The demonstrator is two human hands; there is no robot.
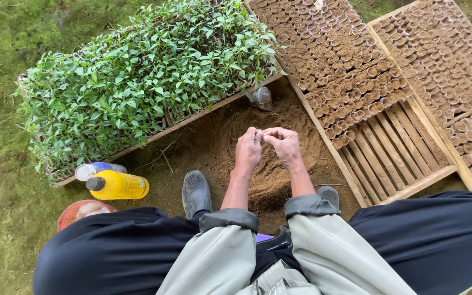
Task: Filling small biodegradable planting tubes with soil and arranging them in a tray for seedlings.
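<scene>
My left hand (248, 149) and my right hand (285, 145) meet over a heap of brown soil (271, 180), fingertips pinched together on a small thin clear item that is too small to identify, possibly a plastic sleeve. Both sleeves are rolled up at the forearms. To the right lies a slatted wooden tray (389, 147), partly filled with several small soil-filled pots (345, 82). A second tray of filled pots (443, 60) lies further right.
A dense tray of green seedlings (143, 82) stands at the upper left. A yellow bottle (117, 186) and a clear bottle with a blue label (96, 170) lie beside it, near a red bowl (80, 212). My two dark shoes (196, 192) rest on the soil. A clear plastic bag (261, 98) sits behind the heap.
</scene>
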